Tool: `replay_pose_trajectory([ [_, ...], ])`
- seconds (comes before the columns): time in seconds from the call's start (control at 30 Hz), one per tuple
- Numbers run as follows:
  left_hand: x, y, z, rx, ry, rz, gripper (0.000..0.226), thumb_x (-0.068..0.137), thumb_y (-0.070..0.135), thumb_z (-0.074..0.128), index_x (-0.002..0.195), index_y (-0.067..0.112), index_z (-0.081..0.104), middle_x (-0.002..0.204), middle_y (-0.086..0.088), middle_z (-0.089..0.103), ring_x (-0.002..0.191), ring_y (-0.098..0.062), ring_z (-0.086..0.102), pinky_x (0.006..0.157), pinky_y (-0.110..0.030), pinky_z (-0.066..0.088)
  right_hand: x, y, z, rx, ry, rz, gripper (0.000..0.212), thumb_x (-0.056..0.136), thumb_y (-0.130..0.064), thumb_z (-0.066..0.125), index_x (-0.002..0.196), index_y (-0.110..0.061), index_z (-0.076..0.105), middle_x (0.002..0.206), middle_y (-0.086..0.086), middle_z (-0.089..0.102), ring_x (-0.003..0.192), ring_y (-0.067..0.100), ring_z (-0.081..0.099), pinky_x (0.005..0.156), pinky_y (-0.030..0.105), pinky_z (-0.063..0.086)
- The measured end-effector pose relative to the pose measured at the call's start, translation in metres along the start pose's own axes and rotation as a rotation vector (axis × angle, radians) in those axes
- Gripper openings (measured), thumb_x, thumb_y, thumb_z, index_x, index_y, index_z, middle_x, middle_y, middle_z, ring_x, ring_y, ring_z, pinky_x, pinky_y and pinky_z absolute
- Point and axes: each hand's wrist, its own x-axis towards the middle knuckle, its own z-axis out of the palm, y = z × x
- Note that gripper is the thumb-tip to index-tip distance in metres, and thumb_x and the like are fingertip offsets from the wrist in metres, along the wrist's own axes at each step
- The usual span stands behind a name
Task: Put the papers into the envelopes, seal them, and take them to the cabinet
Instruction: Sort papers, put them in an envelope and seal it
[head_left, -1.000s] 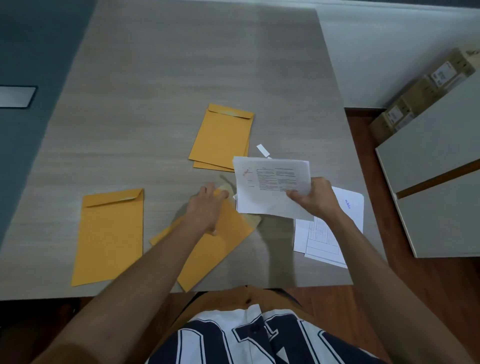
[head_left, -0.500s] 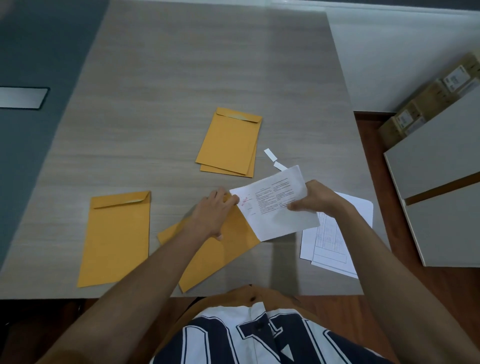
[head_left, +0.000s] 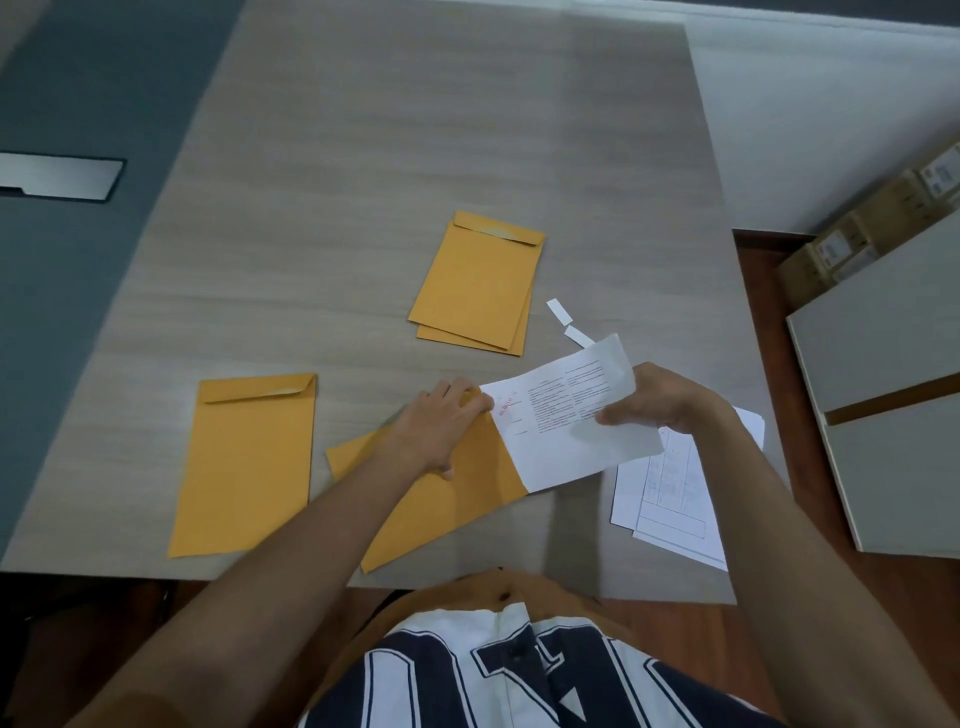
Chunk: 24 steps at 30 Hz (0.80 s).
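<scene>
A yellow envelope (head_left: 441, 512) lies slanted near the table's front edge. My left hand (head_left: 436, 428) grips its open mouth at the upper end. My right hand (head_left: 657, 400) pinches a folded printed paper (head_left: 563, 421) whose left edge sits at the envelope's mouth. More white papers (head_left: 675, 488) lie on the table under my right forearm. A closed yellow envelope (head_left: 247, 462) lies flat at the left. A stack of two or more yellow envelopes (head_left: 480, 283) lies farther back in the middle.
Two small white strips (head_left: 569, 322) lie on the wooden table (head_left: 363, 156) beside the stack. A grey cabinet (head_left: 893, 395) stands at the right, with cardboard boxes (head_left: 872, 228) behind it. A silver plate (head_left: 57, 176) is on the blue surface at the left.
My right hand has lowered and turned the printed paper, bringing its left edge down to the mouth of the slanted envelope. My left hand stays on the envelope's mouth.
</scene>
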Motion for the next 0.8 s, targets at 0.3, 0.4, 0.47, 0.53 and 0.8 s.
replay_pose_trajectory([
  [0.3, 0.003, -0.001, -0.001, 0.072, 0.000, 0.073, 0.112, 0.055, 0.040, 0.092, 0.143, 0.034, 0.024, 0.149, -0.001, 0.026, 0.128, -0.023, 0.038, 0.094, -0.037, 0.047, 0.008, -0.007, 0.017, -0.066, -0.016, 0.001, 0.043, 0.064, -0.024, 0.078, 0.106, -0.018, 0.073, 0.107, 0.003, 0.073, 0.100, 0.024, 0.068, 0.092, 0.046, 0.056],
  [0.4, 0.002, -0.003, 0.001, -0.007, -0.004, 0.064, 0.115, 0.057, 0.036, 0.093, 0.147, 0.034, 0.022, 0.153, -0.001, 0.024, 0.133, -0.023, 0.034, 0.102, -0.039, 0.043, 0.014, 0.002, 0.032, 0.050, 0.073, 0.017, 0.030, 0.072, -0.018, 0.080, 0.101, -0.017, 0.072, 0.109, 0.004, 0.071, 0.101, 0.024, 0.066, 0.092, 0.038, 0.053],
  [0.47, -0.002, -0.005, 0.005, -0.159, -0.003, 0.009, 0.124, 0.056, 0.032, 0.094, 0.151, 0.035, 0.014, 0.155, -0.001, 0.021, 0.140, -0.024, 0.028, 0.108, -0.040, 0.039, 0.017, 0.010, 0.041, 0.097, 0.145, 0.012, 0.027, 0.077, -0.020, 0.080, 0.102, -0.020, 0.071, 0.110, 0.003, 0.071, 0.101, 0.023, 0.066, 0.090, 0.036, 0.052],
  [0.53, -0.009, -0.003, 0.009, -0.328, 0.000, -0.074, 0.135, 0.055, 0.036, 0.093, 0.153, 0.035, 0.000, 0.155, -0.004, 0.019, 0.144, -0.027, 0.022, 0.113, -0.042, 0.033, 0.017, 0.015, 0.048, 0.097, 0.223, 0.012, 0.031, 0.080, -0.024, 0.079, 0.109, -0.018, 0.070, 0.111, 0.002, 0.069, 0.102, 0.024, 0.065, 0.089, 0.036, 0.052],
  [0.8, -0.030, 0.029, 0.030, -0.233, -0.054, -0.165, 0.159, 0.048, 0.068, 0.085, 0.143, 0.032, -0.037, 0.161, -0.017, -0.017, 0.148, -0.038, -0.020, 0.117, -0.064, 0.001, 0.013, 0.023, 0.063, 0.097, 0.338, -0.004, 0.043, 0.088, -0.020, 0.070, 0.129, -0.014, 0.058, 0.128, 0.008, 0.063, 0.113, 0.030, 0.059, 0.097, 0.043, 0.048],
])
